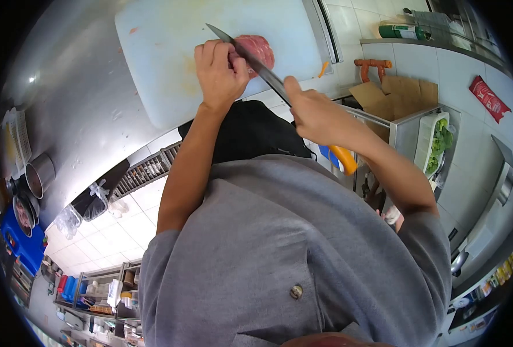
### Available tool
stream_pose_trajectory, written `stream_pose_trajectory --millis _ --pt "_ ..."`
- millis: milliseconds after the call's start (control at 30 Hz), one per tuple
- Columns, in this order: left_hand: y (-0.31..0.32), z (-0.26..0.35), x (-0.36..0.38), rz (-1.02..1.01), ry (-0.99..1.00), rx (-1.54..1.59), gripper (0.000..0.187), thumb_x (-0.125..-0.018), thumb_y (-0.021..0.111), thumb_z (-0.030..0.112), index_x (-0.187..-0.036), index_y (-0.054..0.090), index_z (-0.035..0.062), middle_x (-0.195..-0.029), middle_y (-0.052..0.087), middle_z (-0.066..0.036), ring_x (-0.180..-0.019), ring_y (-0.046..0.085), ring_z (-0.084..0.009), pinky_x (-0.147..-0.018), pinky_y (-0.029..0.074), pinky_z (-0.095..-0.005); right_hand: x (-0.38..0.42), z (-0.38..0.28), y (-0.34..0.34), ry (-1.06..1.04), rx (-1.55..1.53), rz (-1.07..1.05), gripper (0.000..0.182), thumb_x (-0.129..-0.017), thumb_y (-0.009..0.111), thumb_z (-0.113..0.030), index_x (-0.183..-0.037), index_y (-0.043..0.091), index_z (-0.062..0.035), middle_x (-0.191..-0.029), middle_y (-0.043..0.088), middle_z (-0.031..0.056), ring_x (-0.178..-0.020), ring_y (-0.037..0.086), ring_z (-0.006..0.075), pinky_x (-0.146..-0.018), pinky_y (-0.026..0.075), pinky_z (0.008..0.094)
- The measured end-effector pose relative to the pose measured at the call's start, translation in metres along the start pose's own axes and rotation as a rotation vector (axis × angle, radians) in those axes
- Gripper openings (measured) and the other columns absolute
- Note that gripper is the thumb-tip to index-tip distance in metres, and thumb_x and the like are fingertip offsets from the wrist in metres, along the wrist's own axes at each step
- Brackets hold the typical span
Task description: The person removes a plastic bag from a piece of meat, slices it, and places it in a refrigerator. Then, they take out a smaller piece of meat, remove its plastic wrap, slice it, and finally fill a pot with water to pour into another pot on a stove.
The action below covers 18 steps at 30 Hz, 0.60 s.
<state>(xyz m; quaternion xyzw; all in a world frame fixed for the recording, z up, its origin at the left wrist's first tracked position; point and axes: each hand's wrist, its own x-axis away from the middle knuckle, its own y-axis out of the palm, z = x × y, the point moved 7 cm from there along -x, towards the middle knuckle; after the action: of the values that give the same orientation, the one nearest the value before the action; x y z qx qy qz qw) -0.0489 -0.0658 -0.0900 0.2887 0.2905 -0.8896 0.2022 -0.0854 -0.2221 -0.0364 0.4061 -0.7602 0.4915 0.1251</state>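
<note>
A piece of raw red meat (262, 51) lies near the right end of a white cutting board (170, 87). My left hand (222, 72) is at its left side, fingers curled and knuckles against the blade, gripping the meat; the fingertips are partly hidden. My right hand (314, 113) is wrapped round the yellow handle of a long knife (274, 82). The blade runs diagonally over the meat, close beside my left knuckles, its tip pointing to the upper left.
The board rests on a steel counter (77, 75). Small orange scraps (324, 69) lie at its right edge. To the right are an open cardboard box (410, 92) and a container of green leaves (440, 141). A metal pot (40, 175) stands at the far left.
</note>
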Motion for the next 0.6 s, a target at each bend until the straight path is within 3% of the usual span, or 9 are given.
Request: stream_pose_trajectory --millis 33,100,200,300,433,533,600 --pt "0.000 -0.001 0.000 -0.003 -0.002 0.001 0.017 -0.067 0.055 -0.005 -0.082 0.057 0.0032 -0.085 0.055 -0.010 -0.077 0.048 -0.0288 -0.066 0.042 -0.0386 -0.008 0.001 0.001 0.005 0.002 -0.003 0.033 -0.073 0.049 0.006 -0.099 0.029 0.0022 -0.066 0.056 0.0256 -0.072 0.057 0.0483 -0.064 0.043 0.0530" --pt "0.001 -0.003 -0.001 -0.007 -0.017 -0.003 0.017 -0.067 0.056 -0.005 -0.082 0.057 0.0033 -0.085 0.055 -0.010 -0.077 0.048 -0.0288 -0.066 0.042 -0.0387 -0.027 0.000 0.006 0.012 -0.020 -0.012 0.039 -0.073 0.055 0.002 -0.104 0.032 0.0019 -0.082 0.060 0.0312 -0.083 0.059 0.0515 -0.072 0.046 0.0561" --pt "-0.002 -0.001 -0.001 0.011 0.017 0.005 0.017 -0.067 0.056 -0.004 -0.082 0.057 0.0038 -0.085 0.055 -0.010 -0.076 0.048 -0.0287 -0.066 0.042 -0.0387 -0.055 -0.001 0.011 -0.034 -0.011 0.067 0.042 -0.072 0.058 0.001 -0.105 0.032 0.0021 -0.085 0.061 0.0314 -0.087 0.059 0.0507 -0.073 0.047 0.0551" --pt "0.000 -0.001 -0.001 0.016 0.029 0.002 0.017 -0.067 0.056 -0.004 -0.082 0.057 0.0040 -0.085 0.055 -0.010 -0.076 0.049 -0.0288 -0.066 0.042 -0.0387 -0.063 -0.004 0.011 -0.046 0.033 0.151 0.037 -0.071 0.052 0.006 -0.102 0.032 0.0041 -0.072 0.060 0.0275 -0.075 0.059 0.0482 -0.066 0.046 0.0531" --pt "0.002 0.002 -0.002 0.016 0.019 -0.043 0.016 -0.067 0.057 -0.004 -0.081 0.056 0.0044 -0.084 0.055 -0.010 -0.076 0.049 -0.0289 -0.066 0.042 -0.0392 -0.048 -0.005 0.000 -0.062 0.074 0.149 0.036 -0.072 0.052 0.005 -0.102 0.031 0.0037 -0.073 0.060 0.0275 -0.076 0.060 0.0481 -0.066 0.045 0.0539" --pt "0.000 0.001 0.000 0.026 0.005 -0.036 0.016 -0.067 0.057 -0.004 -0.080 0.055 0.0045 -0.084 0.055 -0.010 -0.076 0.048 -0.0293 -0.067 0.042 -0.0394 -0.006 -0.001 -0.002 0.048 0.097 -0.024 0.037 -0.073 0.051 0.006 -0.103 0.031 0.0029 -0.072 0.060 0.0277 -0.076 0.060 0.0486 -0.067 0.045 0.0539" --pt "-0.001 0.001 0.000 0.037 0.000 -0.028 0.016 -0.067 0.056 -0.004 -0.080 0.055 0.0045 -0.084 0.055 -0.010 -0.076 0.048 -0.0296 -0.067 0.042 -0.0395 0.001 0.000 0.002 0.186 0.097 -0.215 0.043 -0.073 0.056 0.001 -0.109 0.033 0.0024 -0.090 0.061 0.0313 -0.090 0.060 0.0500 -0.076 0.048 0.0550"
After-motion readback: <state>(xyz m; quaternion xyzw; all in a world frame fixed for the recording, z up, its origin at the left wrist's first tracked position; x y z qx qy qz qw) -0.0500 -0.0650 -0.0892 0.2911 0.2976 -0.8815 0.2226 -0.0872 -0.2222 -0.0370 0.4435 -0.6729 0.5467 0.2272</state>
